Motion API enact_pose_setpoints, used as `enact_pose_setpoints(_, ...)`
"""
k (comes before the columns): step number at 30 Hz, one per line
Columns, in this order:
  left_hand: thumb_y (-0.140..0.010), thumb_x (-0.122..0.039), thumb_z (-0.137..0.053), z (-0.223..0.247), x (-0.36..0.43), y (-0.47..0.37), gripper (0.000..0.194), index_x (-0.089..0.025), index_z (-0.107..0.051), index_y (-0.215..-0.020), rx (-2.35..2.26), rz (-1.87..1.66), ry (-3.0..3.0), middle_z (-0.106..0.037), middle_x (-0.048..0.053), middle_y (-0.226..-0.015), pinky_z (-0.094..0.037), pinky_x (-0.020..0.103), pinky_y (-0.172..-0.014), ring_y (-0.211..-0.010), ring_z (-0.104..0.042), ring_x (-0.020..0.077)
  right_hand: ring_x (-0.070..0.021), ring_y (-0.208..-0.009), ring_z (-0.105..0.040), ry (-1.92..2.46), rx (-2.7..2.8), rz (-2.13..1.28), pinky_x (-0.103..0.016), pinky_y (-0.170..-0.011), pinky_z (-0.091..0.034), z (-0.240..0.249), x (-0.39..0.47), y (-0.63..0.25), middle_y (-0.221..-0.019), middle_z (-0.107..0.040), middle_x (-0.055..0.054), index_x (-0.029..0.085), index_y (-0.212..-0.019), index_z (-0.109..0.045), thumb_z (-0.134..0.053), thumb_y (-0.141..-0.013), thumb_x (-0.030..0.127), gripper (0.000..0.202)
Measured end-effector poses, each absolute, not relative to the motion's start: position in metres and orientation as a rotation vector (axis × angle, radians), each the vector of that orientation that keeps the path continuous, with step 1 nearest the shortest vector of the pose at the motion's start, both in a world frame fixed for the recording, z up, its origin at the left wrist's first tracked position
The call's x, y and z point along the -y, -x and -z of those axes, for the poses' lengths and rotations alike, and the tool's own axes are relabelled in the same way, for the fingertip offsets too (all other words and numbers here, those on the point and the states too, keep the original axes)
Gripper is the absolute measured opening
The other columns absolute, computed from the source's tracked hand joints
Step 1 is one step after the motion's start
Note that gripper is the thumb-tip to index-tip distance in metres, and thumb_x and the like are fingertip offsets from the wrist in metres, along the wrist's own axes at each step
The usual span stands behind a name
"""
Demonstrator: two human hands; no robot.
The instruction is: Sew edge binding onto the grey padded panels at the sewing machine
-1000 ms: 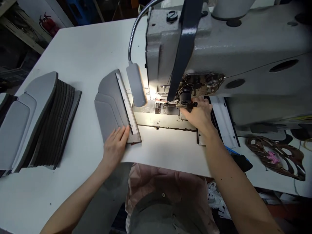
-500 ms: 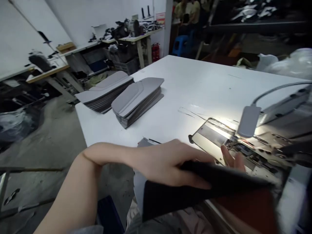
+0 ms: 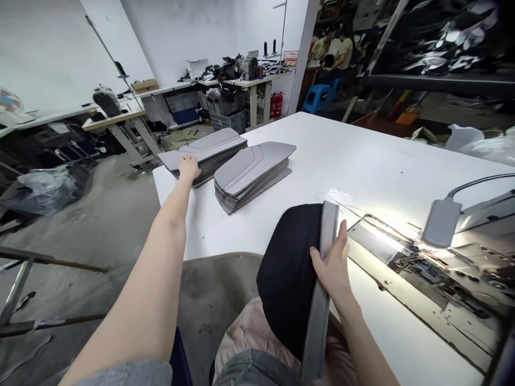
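My left hand point(image 3: 189, 168) reaches out to the left stack of grey stitched fabric panels point(image 3: 219, 140) and has its fingers bent closed at the near end of the top panel. Beside it lies a second stack of grey panels point(image 3: 257, 163) with stitched curved lines. Near my lap, my right hand point(image 3: 333, 265) grips a sewn piece, a black fabric panel point(image 3: 287, 268) with a grey strip point(image 3: 317, 321) along its right edge. It stands upright, apart from the sewing machine point(image 3: 426, 268) on the right, whose needle area is lit.
Both stacks rest on a white table point(image 3: 341, 155). A grey lamp point(image 3: 442, 222) on a bent neck hangs over the machine. Loose threads lie near the machine plate. A metal frame point(image 3: 24, 289) stands on the floor at left. Further back, people sit near blue stools point(image 3: 316, 98).
My left hand has let go of the black piece and moved far left to the stack. My right hand has brought the piece away from the machine, turning it upright. The view has shifted.
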State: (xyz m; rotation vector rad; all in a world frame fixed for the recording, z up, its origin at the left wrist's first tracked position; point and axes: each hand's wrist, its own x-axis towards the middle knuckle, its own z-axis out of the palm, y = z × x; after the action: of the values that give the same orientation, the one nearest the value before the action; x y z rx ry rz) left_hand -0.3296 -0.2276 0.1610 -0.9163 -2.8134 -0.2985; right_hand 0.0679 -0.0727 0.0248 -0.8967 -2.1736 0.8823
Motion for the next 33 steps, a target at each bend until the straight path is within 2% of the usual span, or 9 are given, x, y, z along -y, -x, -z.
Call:
enact_pose_setpoints(4, -0.101, -0.034, -0.051, -0.184, 0.245, 0.337, 0.036, -0.007, -0.056, -0.124, 2.846, 0.142, 0.782, -0.063, 0.015, -0.124, -0.04, 0.057, -0.107, -0.12, -0.053, 0.0285, -0.0279, -0.096, -0.067, 0.744, 2.181, -0.825, -0.045, -0.08, -0.057, -0.013, 0.058, -0.075, -0.123, -0.063, -0.015, 0.022, -0.157, -0.033, -0.042, -0.083, 0.015, 0.074)
enact_pose_setpoints(8, -0.101, -0.026, -0.044, -0.249, 0.209, 0.281, 0.042, -0.011, -0.049, -0.14, 2.648, -0.091, 1.047, -0.065, 0.01, -0.119, -0.043, 0.053, -0.104, -0.122, -0.055, 0.0333, -0.0225, -0.07, -0.065, 0.875, 2.163, -0.952, -0.045, -0.073, -0.058, -0.022, 0.042, -0.074, -0.087, -0.07, -0.008, 0.021, -0.11, -0.076, -0.04, -0.081, 0.019, 0.047)
enact_pose_setpoints(12, -0.08, -0.005, -0.056, -0.264, 0.181, 0.154, 0.068, -0.022, -0.049, -0.145, 2.373, -0.401, 1.686, -0.068, 0.008, -0.086, -0.055, 0.046, -0.075, -0.087, -0.069, 0.0352, -0.0268, -0.1, -0.068, 0.928, 1.729, -1.412, -0.046, -0.09, -0.055, -0.031, 0.048, -0.065, -0.11, -0.074, -0.01, 0.018, -0.116, -0.072, -0.051, -0.087, 0.04, 0.042)
enact_pose_setpoints(16, -0.078, -0.01, -0.06, -0.214, 0.181, 0.044, 0.043, -0.013, -0.065, -0.121, 1.955, -0.593, 2.747, -0.067, 0.009, -0.07, -0.05, 0.034, -0.056, -0.062, -0.064, 0.0258, -0.0267, -0.096, -0.069, 0.842, 1.209, -1.833, -0.042, -0.082, -0.058, -0.035, 0.063, -0.066, -0.105, -0.075, -0.011, 0.019, -0.108, -0.068, -0.047, -0.085, 0.072, 0.062)
enact_pose_setpoints(19, -0.081, -0.018, -0.063, -0.175, 0.163, 0.013, 0.016, -0.014, -0.072, -0.094, 1.72, -0.653, 3.182, -0.069, 0.009, -0.072, -0.046, 0.032, -0.051, -0.059, -0.063, 0.0238, -0.024, -0.078, -0.067, 1.02, 1.134, -1.803, -0.037, -0.069, -0.056, -0.027, 0.068, -0.081, -0.087, -0.074, -0.008, 0.018, -0.092, -0.065, -0.073, -0.069, 0.059, 0.047)
enact_pose_setpoints(21, -0.091, -0.023, -0.053, -0.155, 0.134, 0.011, 0.02, -0.017, -0.072, -0.09, 1.81, -0.428, 3.205, -0.071, 0.008, -0.078, -0.049, 0.032, -0.058, -0.066, -0.065, 0.0231, -0.0213, -0.076, -0.064, 1.069, 1.162, -1.682, -0.034, -0.069, -0.053, -0.019, 0.068, -0.091, -0.084, -0.072, -0.005, 0.018, -0.087, -0.062, -0.076, -0.064, 0.048, 0.04)
enact_pose_setpoints(25, -0.097, -0.017, -0.035, -0.116, 0.054, 0.02, 0.036, -0.016, -0.067, -0.114, 2.121, 0.242, 2.755, -0.07, 0.01, -0.104, -0.05, 0.035, -0.089, -0.095, -0.065, 0.0223, -0.0193, -0.075, -0.059, 1.073, 1.167, -1.542, -0.03, -0.067, -0.05, -0.006, 0.064, -0.103, -0.08, -0.068, -0.003, 0.018, -0.083, -0.061, -0.072, -0.067, 0.045, 0.033)
enact_pose_setpoints(29, -0.096, -0.028, -0.046, -0.075, -0.001, 0.026, 0.034, -0.017, -0.065, -0.122, 2.155, 0.454, 2.702, -0.066, 0.011, -0.119, -0.045, 0.039, -0.099, -0.112, -0.059, 0.0258, -0.0176, -0.07, -0.054, 1.222, 1.358, -1.297, -0.03, -0.066, -0.05, -0.002, 0.057, -0.114, -0.069, -0.06, 0.001, 0.021, -0.076, -0.055, -0.066, -0.077, 0.046, 0.027)
enact_pose_setpoints(33, -0.081, -0.025, -0.065, -0.049, -0.022, 0.024, 0.022, -0.017, -0.07, -0.101, 2.273, 0.754, 2.736, -0.071, 0.007, -0.107, -0.047, 0.032, -0.094, -0.102, -0.062, 0.0221, -0.0263, -0.102, -0.061, 1.193, 1.833, -0.785, -0.045, -0.093, -0.053, -0.004, 0.056, -0.147, -0.107, -0.066, -0.013, 0.02, -0.077, -0.06, -0.043, -0.093, 0.026, 0.024)
